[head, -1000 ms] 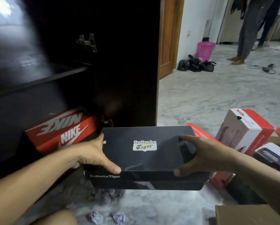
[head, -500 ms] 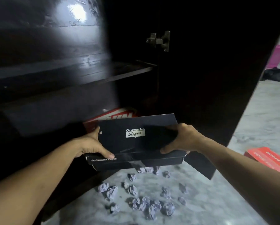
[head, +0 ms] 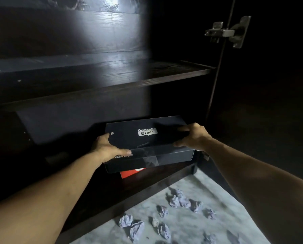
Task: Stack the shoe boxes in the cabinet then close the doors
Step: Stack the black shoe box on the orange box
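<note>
box (head: 143, 138), black, with the onitsuka tiger badge on its lid, sits between both my hands and is now inside the mouth of the cabinet (head: 101, 80), in the lower bay under the shelf. a second ago i was holding it out over the marble floor, well short of the opening; half a second ago it had reached the threshold; now it hovers directly above the red box (head: 132, 173), whose near corner pokes out below it. i can't tell whether the two are touching yet or a sliver apart, the light in there is too poor.

my left hand (head: 106, 149) clamps the left near corner, thumb across the lid edge, fingers curled under and out of sight. my right hand (head: 193, 136) grips the right end, fingers wrapped over the lid's far right edge. both are closed firmly on the box, neither has begun to let go.

the box sits slightly skewed against the red one, its near right corner riding further out. i judge the carry to be over and the setting-down to be the step in hand: lower, square it up, then release.

crumpled paper balls (head: 180, 201) litter the floor (head: 205, 231) near the cabinet base, to the right. the door hinge (head: 226, 31) shows high on the right, so the door stands open; closing it comes only after the remaining boxes are in.
</note>
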